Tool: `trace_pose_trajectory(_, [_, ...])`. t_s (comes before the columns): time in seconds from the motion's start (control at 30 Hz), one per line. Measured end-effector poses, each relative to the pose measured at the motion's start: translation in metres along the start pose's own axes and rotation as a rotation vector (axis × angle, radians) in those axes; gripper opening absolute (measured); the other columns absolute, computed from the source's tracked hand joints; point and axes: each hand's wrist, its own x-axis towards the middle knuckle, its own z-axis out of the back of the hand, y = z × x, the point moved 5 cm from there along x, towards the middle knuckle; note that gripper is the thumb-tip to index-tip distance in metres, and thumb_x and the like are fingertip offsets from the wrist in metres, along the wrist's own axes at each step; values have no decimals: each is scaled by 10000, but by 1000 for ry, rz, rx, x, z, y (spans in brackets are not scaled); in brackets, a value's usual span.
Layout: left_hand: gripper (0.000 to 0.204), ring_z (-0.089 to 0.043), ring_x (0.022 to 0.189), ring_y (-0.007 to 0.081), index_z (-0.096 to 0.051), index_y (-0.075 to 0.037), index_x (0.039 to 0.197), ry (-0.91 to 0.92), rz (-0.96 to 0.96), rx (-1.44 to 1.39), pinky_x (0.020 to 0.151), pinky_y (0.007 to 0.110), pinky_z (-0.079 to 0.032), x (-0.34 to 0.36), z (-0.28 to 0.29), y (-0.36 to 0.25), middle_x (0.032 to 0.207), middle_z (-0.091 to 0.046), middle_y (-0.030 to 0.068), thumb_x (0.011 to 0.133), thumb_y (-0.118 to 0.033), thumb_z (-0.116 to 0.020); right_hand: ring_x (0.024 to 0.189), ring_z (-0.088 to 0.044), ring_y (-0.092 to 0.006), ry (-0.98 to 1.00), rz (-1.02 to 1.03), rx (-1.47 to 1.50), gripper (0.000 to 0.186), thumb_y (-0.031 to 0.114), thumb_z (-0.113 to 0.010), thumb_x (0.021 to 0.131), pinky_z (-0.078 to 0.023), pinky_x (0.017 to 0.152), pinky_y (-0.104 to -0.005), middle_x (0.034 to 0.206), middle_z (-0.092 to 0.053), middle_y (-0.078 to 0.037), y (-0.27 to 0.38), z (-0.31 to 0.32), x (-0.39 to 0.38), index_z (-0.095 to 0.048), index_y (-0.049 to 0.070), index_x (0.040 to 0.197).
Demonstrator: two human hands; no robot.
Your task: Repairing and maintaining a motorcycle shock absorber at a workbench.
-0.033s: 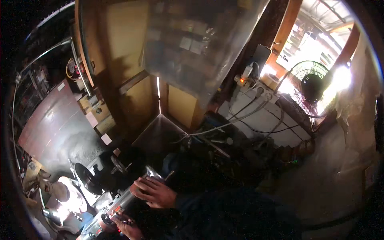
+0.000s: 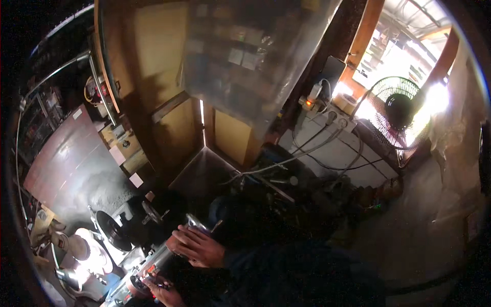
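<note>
My right hand (image 2: 198, 247) reaches in from the lower right, its fingers side by side and curved over a part that they mostly hide. Just beyond the fingers a shiny metal piece (image 2: 196, 223) sticks out, with a thin handle-like end. Lower down, my left hand (image 2: 164, 293) has its fingers curled at a small dark part beside the red and orange fittings (image 2: 150, 269) of a machine. What either hand grips is too dark and covered to name. A long pale metal bed (image 2: 123, 289) of the machine runs alongside the hands to the lower left.
Left of the hands stand a dark round wheel (image 2: 111, 230), a smaller handwheel (image 2: 152, 212) and a bright lamp (image 2: 91, 250). A reddish-brown panel (image 2: 56, 153) rises behind them. Cables (image 2: 307, 151) run from sockets on a pale box, with a fan (image 2: 400, 111) at the window.
</note>
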Motion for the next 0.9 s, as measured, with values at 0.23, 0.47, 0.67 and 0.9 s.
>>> trace_pose_trajectory(0.23, [348, -482, 576, 67, -563, -111, 1058, -139, 101, -166, 469, 199, -375, -27, -10, -5, 873, -604, -7, 1004, -405, -384, 1382, -253, -406, 1, -172, 34, 638, 208, -602, 830, -224, 1114, -502, 1442, -317, -267, -7, -6, -22, -353, 19, 1387])
trace_pose_trajectory(0.47, [387, -415, 487, 59, -527, -117, 975, -264, 44, -48, 429, 201, -335, -17, -30, -3, 707, -529, -36, 976, -486, -409, 1310, -405, -383, -123, -62, 88, 658, 226, -651, 732, -262, 1093, -473, 1403, -390, -280, -19, 2, -24, -471, 17, 1329])
trace_pose_trajectory(0.67, [340, -417, 489, 54, -522, -142, 1014, -307, 113, -82, 419, 197, -347, -16, -26, -5, 710, -519, -57, 982, -456, -398, 1297, -427, -367, -92, -13, 84, 714, 334, -651, 774, -260, 1099, -424, 1394, -387, -307, -19, -2, -24, -414, 11, 1366])
trace_pose_trajectory(0.9, [389, -425, 509, 64, -546, -121, 1032, -424, 137, -32, 446, 208, -362, -21, -24, -14, 719, -528, -40, 981, -473, -390, 1374, -310, -347, -25, 0, 231, 660, 356, -550, 847, -222, 1107, -491, 1462, -337, -223, -22, -35, -35, -392, 36, 1401])
